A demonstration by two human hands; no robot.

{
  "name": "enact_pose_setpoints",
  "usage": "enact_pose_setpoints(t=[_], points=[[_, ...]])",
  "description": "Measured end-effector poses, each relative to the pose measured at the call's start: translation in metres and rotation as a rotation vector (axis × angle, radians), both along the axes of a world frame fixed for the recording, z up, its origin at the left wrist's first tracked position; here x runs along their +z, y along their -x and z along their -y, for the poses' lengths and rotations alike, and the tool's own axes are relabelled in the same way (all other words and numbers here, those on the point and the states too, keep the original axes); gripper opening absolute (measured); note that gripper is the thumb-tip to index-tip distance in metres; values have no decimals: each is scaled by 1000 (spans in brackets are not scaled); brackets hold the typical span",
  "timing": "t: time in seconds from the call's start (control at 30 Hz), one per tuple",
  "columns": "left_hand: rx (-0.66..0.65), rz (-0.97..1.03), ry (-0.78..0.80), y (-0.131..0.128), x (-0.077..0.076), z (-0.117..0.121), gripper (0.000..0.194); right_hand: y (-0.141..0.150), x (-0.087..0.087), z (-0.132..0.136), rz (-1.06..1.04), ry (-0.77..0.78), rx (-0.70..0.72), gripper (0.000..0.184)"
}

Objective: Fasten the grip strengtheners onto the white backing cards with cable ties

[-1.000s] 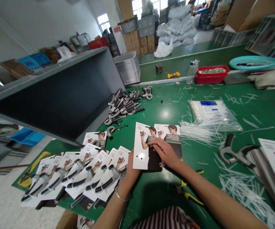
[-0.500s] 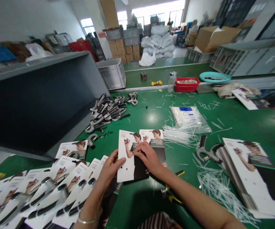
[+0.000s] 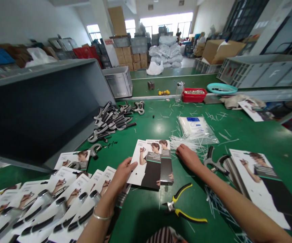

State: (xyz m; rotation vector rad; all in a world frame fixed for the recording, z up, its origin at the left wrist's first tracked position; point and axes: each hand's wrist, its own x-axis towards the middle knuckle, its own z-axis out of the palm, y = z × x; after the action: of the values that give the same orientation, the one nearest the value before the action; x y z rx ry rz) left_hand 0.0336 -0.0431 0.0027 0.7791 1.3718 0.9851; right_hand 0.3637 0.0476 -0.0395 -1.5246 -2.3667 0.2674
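Note:
My left hand (image 3: pixel 124 172) pinches the left edge of a printed backing card (image 3: pixel 141 172) between thumb and fingers. This card overlaps a second card (image 3: pixel 166 168) on the green table. My right hand (image 3: pixel 189 158) is at the near-left edge of a loose pile of thin white cable ties (image 3: pixel 186 141), fingers curled down; whatever lies between the fingertips is hidden. Just behind the pile lies a clear bag of cable ties (image 3: pixel 195 127). Yellow-black cutting pliers (image 3: pixel 172 205) lie spread in front of the cards. A hand grip exerciser (image 3: pixel 216 162) rests by my right forearm.
Carded hand grips (image 3: pixel 67 202) crowd the left front. Loose hand grips (image 3: pixel 114 118) are heaped beside a grey bin (image 3: pixel 85 77). A card stack (image 3: pixel 257 189) is on the right, with scattered ties nearby. Farther back are a red tray (image 3: pixel 194 97) and a glass jar (image 3: pixel 179 91).
My right hand has left the card and moved right to the cable ties. The front card has shifted slightly right and tilted, still in my left hand. The pliers are now uncovered.

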Motion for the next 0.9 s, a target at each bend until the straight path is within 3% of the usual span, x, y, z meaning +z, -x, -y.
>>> enact_pose_setpoints(t=[0.07,0.2,0.37,0.57,0.73,0.9], points=[[35,-40,-40,0,-4,0,51,3,2,-7,-78,18,18,10],[77,-108,-82,1,-2,9,52,-3,11,-26,-445,88,-82,15],[216,188,-30,-8,1,15,59,-17,32,-40,-593,166,-167,31],[225,398,62,-16,-10,22,46,-12,49,-22,-1028,514,-131,35],[244,456,134,-10,0,49,44,-8,49,-13,-1100,560,-129,38],[315,414,201,-15,-9,77,42,-4,41,-12,-1186,540,-163,40]])
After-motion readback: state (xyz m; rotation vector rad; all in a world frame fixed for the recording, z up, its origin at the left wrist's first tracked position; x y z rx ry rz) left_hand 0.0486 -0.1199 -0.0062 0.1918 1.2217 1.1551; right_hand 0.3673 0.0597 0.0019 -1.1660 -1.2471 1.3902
